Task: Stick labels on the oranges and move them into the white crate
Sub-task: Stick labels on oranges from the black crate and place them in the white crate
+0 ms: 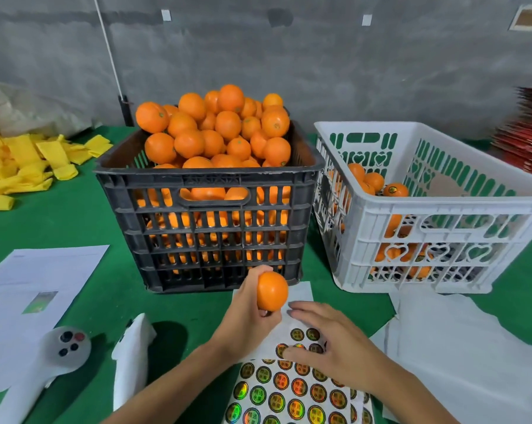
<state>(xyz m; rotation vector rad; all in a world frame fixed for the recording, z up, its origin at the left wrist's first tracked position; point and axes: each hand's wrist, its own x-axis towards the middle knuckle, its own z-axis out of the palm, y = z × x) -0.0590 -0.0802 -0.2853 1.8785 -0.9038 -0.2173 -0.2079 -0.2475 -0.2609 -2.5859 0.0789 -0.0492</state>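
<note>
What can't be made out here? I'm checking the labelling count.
Head view only:
- Oranges in the white crate: mostly screened by its slatted wall.
- Label sheet: cut off by the bottom edge, partly under the right hand.
- Held orange in the left hand: far side unseen.

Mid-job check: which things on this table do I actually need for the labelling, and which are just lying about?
Needed: orange held in left hand; sticker sheet under right hand; black crate of oranges; white crate.

Lying about: yellow foam sleeves; printed paper; white handheld device; red stack.
</note>
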